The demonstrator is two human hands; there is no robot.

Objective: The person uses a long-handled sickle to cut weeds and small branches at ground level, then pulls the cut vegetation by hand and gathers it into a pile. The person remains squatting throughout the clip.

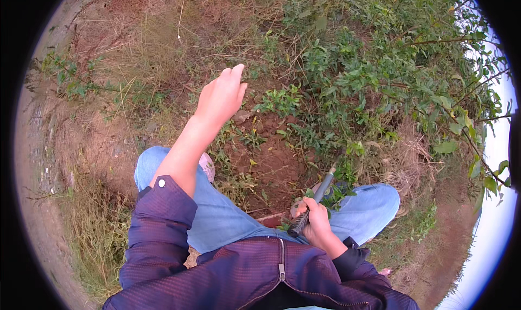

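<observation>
My left hand (pixel 222 92) reaches forward over the ground with its back towards me. Its fingers look bent and mostly hide one another, so I cannot see whether anything is between them. My right hand (pixel 318 223), low by my right thigh, is wrapped around the black textured grip of a hand tool (pixel 324 188). The tool's grey shaft slants forward and right, ending in a pale tip among leaves; any working head is hidden. Bare reddish-brown soil (pixel 276 163) lies between my knees, with a small leafy plant (pixel 281 101) just right of my left hand.
Dense green shrubs (pixel 346 69) fill the front right, and a leafy branch (pixel 468 135) arches in on the right. Dry grass (pixel 163 53) covers the front left. My jeans-clad knees (pixel 378 200) flank the soil. A bare dirt strip (pixel 36 147) runs along the far left.
</observation>
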